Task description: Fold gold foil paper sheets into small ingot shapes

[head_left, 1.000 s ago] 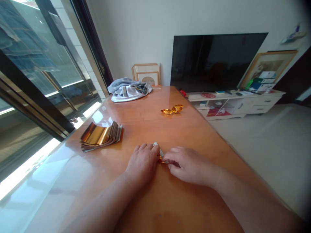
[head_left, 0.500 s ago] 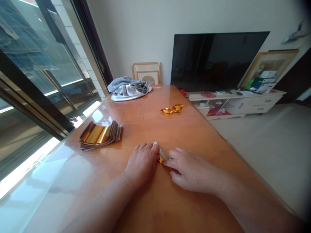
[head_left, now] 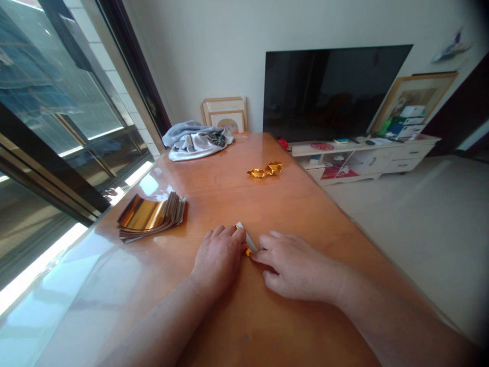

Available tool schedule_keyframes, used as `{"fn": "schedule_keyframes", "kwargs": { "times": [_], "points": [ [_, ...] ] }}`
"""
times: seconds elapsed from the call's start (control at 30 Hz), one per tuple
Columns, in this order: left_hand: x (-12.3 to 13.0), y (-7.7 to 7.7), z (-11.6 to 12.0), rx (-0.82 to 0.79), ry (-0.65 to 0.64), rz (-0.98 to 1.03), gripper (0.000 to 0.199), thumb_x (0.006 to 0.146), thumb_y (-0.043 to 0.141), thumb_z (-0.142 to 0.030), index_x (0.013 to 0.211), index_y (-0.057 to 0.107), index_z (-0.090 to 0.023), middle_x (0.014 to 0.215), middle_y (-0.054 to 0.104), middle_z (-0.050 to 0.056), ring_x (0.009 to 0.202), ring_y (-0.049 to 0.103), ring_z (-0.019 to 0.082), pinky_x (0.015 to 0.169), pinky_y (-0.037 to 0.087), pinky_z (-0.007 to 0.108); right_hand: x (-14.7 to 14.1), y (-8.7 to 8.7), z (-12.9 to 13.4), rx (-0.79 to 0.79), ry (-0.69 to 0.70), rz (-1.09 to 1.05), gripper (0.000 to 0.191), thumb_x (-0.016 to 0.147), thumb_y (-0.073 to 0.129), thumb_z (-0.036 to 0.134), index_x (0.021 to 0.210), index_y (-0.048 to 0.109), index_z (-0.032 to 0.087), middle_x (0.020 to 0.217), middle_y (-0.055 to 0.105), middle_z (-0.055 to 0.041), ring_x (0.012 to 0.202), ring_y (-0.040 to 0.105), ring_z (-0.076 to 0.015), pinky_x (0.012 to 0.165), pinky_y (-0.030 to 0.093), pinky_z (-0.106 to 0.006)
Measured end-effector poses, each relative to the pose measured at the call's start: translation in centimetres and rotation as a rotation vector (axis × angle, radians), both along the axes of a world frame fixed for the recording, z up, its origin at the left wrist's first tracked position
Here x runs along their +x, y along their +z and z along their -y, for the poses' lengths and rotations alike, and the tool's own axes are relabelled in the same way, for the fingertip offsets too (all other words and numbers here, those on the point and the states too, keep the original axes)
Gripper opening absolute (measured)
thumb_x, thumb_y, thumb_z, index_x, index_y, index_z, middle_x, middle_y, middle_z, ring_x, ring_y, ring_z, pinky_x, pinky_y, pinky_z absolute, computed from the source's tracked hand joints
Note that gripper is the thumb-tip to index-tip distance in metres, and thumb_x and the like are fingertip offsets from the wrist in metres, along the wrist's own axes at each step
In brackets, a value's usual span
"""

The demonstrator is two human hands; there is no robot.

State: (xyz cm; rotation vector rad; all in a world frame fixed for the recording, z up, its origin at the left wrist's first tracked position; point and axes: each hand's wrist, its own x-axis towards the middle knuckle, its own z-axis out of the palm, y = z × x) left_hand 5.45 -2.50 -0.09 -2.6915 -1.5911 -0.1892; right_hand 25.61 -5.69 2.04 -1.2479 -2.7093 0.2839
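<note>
A small folded piece of gold foil paper (head_left: pixel 250 243) with a pale back lies on the wooden table between my hands. My left hand (head_left: pixel 220 255) covers its left side, fingers bent and pressing it against the tabletop. At its near right end, my right hand (head_left: pixel 292 262) pinches down on the paper with the index fingertip, the other fingers curled and the thumb a little apart. Much of the paper is hidden under the left fingers. To the left lies a curved stack of gold foil sheets (head_left: pixel 147 216). A folded gold foil piece (head_left: pixel 266 170) rests farther back.
Grey cloth (head_left: pixel 196 142) is heaped at the far end of the wooden table (head_left: pixel 214 316). Framed pictures (head_left: pixel 225 113) lean on the wall behind it. A television (head_left: pixel 332 92) stands above a white cabinet (head_left: pixel 382 158). Glass sliding doors (head_left: pixel 95 102) run along the left.
The whole view has shifted slightly, so the scene sits a little farther left. Both hands stay on the foil paper, with almost no change in their pose.
</note>
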Motion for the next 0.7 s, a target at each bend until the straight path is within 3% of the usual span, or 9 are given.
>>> {"fn": "schedule_keyframes", "kwargs": {
  "times": [0.33, 0.7],
  "points": [
    [0.12, 0.37, 0.01, 0.01, 0.023, -0.031, 0.013, 0.097, 0.05, -0.031, 0.095, 0.06, -0.022, 0.101, 0.06, 0.007, 0.093, 0.056, 0.023, 0.079, 0.043, 0.035, 0.08, -0.01, 0.04, -0.009, 0.002, 0.007, 0.026, 0.086, 0.055, 0.028, 0.102, 0.075, 0.024, 0.098, 0.062, -0.0064, 0.086, 0.052, -0.0217, 0.075, 0.039, -0.034],
    [0.13, -0.56, 0.18, 0.027, -0.035, -0.056, 0.019, 0.099, 0.047, -0.027, 0.095, 0.065, -0.022, 0.103, 0.063, 0.007, 0.094, 0.057, 0.023, 0.086, 0.046, 0.037, 0.15, -0.14, -0.08, -0.002, 0.026, 0.036, 0.027, 0.085, 0.055, 0.028, 0.101, 0.075, 0.023, 0.102, 0.063, -0.0079, 0.091, 0.054, -0.0238, 0.08, 0.042, -0.036]
  ]
}}
